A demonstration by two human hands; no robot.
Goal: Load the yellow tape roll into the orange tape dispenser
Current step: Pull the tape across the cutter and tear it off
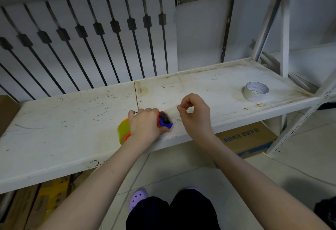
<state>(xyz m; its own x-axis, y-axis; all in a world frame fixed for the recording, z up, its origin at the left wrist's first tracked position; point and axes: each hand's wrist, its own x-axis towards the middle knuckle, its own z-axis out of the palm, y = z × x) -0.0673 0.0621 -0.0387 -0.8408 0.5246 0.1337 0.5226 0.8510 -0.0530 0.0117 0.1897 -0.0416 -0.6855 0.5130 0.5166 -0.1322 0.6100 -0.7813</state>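
The orange tape dispenser [160, 120] rests on the white shelf [72, 120] near its front edge, with a blue and black front end pointing right. The yellow tape roll [123, 129] sits in its left end, partly hidden by my hand. My left hand [145, 124] is closed over the top of the dispenser. My right hand [195, 113] hovers just right of the blue end, thumb and forefinger pinched together; a clear strip of tape seems stretched from the dispenser to those fingers, though it is hard to see.
A white tape roll [256, 91] lies on the shelf at the far right. A radiator [87, 39] stands behind the shelf. A cardboard box [249, 139] sits under the shelf at right, and more boxes [32, 206] at left. A shelf upright [284, 29] rises at right.
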